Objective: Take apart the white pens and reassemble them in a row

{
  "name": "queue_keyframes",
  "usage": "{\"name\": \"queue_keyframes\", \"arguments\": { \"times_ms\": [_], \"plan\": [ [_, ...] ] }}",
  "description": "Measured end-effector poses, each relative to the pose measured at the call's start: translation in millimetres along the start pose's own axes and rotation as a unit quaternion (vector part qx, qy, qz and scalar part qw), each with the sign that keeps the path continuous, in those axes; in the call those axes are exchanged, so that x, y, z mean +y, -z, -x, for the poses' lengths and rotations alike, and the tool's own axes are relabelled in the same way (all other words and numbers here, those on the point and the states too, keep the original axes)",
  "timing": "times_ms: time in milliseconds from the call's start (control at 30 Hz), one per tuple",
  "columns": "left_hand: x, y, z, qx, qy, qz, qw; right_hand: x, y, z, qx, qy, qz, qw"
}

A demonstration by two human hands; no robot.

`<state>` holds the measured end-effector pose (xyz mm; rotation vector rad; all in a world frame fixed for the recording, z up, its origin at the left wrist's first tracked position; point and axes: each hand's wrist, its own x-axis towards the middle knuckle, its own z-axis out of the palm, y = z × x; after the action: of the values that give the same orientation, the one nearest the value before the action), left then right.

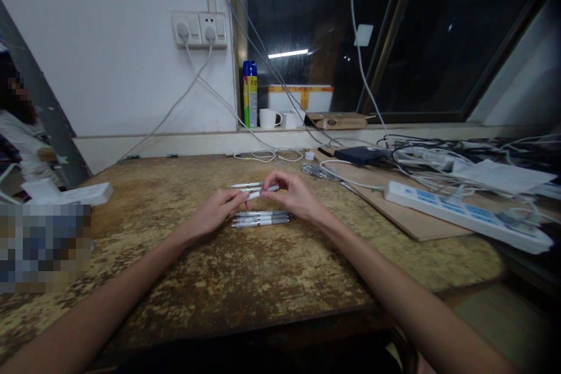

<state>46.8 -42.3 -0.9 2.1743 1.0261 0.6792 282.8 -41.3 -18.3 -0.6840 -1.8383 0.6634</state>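
Note:
Between both hands is a white pen [255,194], held level above the worn tabletop [210,292]. My left hand [218,210] pinches its left part with thumb and fingers. The fingers of my right hand [291,194] close round its right part and hide some of it. Just below the hands, several white and grey pens [260,220] lie side by side on the table. Behind the hands, more pens [245,185] lie on the wood, partly covered by my fingers.
On the right, a long power strip [464,216] lies over a brown board [394,210] among tangled cables. A smaller power strip [87,193] is at the left edge, near a person. A spray can [250,93] and white mug [268,118] stand on the window sill.

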Motion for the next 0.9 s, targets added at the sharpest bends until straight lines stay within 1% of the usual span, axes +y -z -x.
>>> {"name": "queue_keyframes", "arguments": {
  "times_ms": [300, 367, 467, 567, 700, 800, 900],
  "plan": [
    [-0.8, -0.1, -0.5, -0.035, 0.020, 0.084, 0.996, -2.6, 0.7, 1.0, 0.029, 0.038, 0.044, 0.998],
    [-2.2, 0.7, -1.7, -0.034, 0.016, 0.085, 0.996, -2.8, 1.4, 0.9, 0.032, 0.030, 0.034, 0.998],
    [-3.4, 1.9, -3.6, -0.013, 0.000, 0.067, 0.998, -2.4, 0.7, 0.4, 0.029, 0.004, -0.023, 0.999],
    [-1.3, 1.9, -4.6, -0.012, -0.019, 0.085, 0.996, -1.2, -0.7, -0.5, 0.036, -0.020, -0.063, 0.997],
    [4.0, 1.4, -4.4, -0.025, -0.024, 0.114, 0.993, 0.7, 0.6, -1.7, 0.044, -0.024, -0.085, 0.995],
    [3.8, 2.0, -4.8, -0.018, -0.018, 0.101, 0.995, 1.3, 3.7, -2.3, 0.058, -0.027, -0.097, 0.993],
    [-0.2, 2.8, -5.4, -0.008, -0.018, 0.108, 0.994, 1.9, 5.2, -2.5, 0.069, -0.046, -0.094, 0.992]
  ]
}}
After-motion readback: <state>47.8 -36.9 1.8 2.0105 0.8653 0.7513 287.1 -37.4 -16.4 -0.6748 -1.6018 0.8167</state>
